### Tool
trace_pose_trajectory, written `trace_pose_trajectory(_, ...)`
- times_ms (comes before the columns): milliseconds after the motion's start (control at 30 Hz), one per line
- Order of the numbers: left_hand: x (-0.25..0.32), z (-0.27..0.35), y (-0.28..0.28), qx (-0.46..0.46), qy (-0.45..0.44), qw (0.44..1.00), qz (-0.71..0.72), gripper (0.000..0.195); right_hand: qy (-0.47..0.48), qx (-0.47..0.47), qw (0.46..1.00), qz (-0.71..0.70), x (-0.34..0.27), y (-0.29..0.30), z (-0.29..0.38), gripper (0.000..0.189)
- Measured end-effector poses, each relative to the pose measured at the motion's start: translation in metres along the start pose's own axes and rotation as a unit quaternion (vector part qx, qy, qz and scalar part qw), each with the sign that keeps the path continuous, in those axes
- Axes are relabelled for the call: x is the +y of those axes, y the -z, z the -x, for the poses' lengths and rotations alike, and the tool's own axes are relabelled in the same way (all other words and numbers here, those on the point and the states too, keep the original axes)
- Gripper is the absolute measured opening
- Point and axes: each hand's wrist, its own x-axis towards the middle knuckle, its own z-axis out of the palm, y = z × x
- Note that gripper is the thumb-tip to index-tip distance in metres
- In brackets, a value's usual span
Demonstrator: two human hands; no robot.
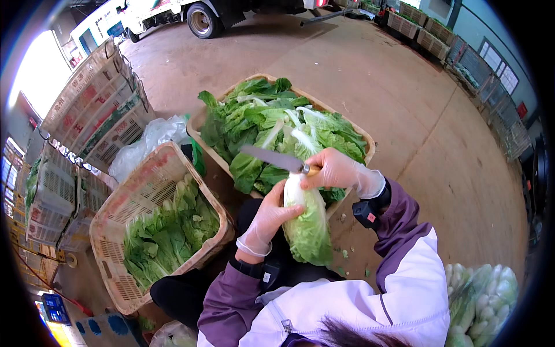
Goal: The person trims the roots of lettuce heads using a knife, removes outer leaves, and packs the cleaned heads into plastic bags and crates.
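My left hand (271, 217), in a thin clear glove, grips the side of a Chinese cabbage (308, 225) over my lap, its pale stem end pointing away from me. In my gloved right hand (331, 171) is the handle of a knife (275, 158); its broad blade points left, above the stem end, and my thumb rests against the cabbage. Beyond my hands, loose green leaves (260, 117) fill a plastic crate (364, 130). Heads of leafy cabbage (173, 234) lie in another crate (117, 217) at the left.
Stacked crates (95, 108) and a clear plastic bag (149, 143) are at the left. Bagged cabbages (481, 299) stand at the lower right. Leaf scraps (344, 253) lie on the floor (416, 121). A truck (204, 17) is parked at the far side.
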Motion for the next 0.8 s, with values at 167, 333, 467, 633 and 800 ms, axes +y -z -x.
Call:
trace_pose_trajectory(167, 0.007, 0.008, 0.022, -0.076, 0.111, 0.991, -0.013, 0.077, 0.009, -0.112, 0.993, -0.021, 0.019, 0.011, -0.01, 0.032)
trace_pose_trajectory(333, 0.016, 0.036, 0.007, -0.004, 0.017, 0.978, 0.207, 0.075, 0.088, -0.067, 0.993, -0.05, -0.003, 0.042, -0.037, 0.028)
trace_pose_trajectory(467, 0.01, 0.009, 0.02, 0.113, -0.033, 0.943, 0.312, 0.057, 0.182, 0.199, 0.963, -0.021, -0.022, 0.092, -0.132, 0.031)
trace_pose_trajectory(633, 0.006, -0.002, 0.034, 0.131, -0.059, 0.93, 0.338, 0.063, 0.095, 0.402, 0.895, -0.17, -0.016, 0.126, -0.225, 0.035)
trace_pose_trajectory(800, -0.007, -0.004, 0.043, 0.161, -0.08, 0.94, 0.29, 0.059, -0.089, 0.328, 0.94, -0.036, 0.037, 0.104, -0.24, 0.038)
